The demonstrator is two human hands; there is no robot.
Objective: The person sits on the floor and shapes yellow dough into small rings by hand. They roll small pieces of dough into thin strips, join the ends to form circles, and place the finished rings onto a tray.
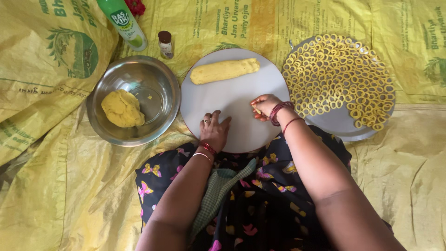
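Right of the round white board [232, 100], a tray [341, 125] already holds many dough rings [337, 76]. On the board, the right hand [264, 106] pinches a small dough piece [256, 110]; the left hand [214, 130] rests flat, holding nothing. A dough log [224, 70] on the board and a lump [122, 108] in the steel bowl [160, 76] to its left remain unshaped.

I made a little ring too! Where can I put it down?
The white round board is bare between the dough log and the hands, left and right. The steel plate is crowded with rings, bare only along its near edge.
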